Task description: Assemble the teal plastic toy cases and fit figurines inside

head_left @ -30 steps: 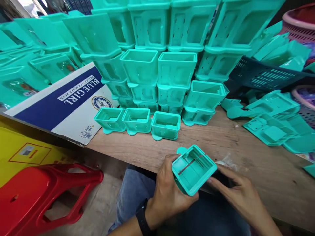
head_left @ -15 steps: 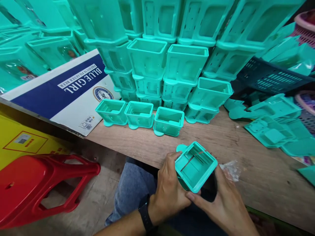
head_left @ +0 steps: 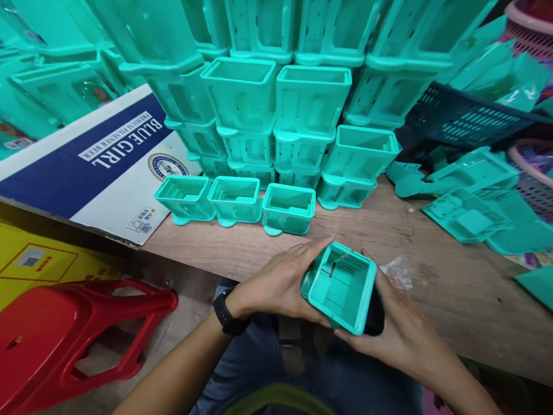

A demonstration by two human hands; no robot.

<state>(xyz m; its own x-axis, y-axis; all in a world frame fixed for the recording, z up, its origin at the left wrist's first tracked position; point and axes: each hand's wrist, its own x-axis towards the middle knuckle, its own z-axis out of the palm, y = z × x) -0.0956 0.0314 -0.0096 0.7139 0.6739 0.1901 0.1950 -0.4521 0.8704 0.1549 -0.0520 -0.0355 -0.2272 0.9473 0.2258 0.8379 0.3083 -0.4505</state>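
Observation:
Between both hands I hold a teal plastic box (head_left: 345,288), its open top tilted toward me. Ribs and a thin reddish-brown strip show on its inner walls. My left hand (head_left: 280,282) is wrapped round the left side, the wrist wearing a dark watch. Round the right side curls my right hand (head_left: 393,323), its thumb at the lower edge. A black part shows between the box and my right palm; I cannot make out what it is. Just ahead, a row of small teal boxes (head_left: 288,210) stands on the wooden table (head_left: 194,245).
Stacked teal boxes (head_left: 311,104) fill the back. To the left lies a white and blue carton (head_left: 108,167), with a red stool (head_left: 38,340) below. Loose teal panels (head_left: 466,213), a dark basket (head_left: 470,124) and a crumpled clear bag (head_left: 397,272) are to the right.
The teal box has turned in my hands. My left hand has shifted round its left side, with the forearm swung outward. The whole view has moved slightly.

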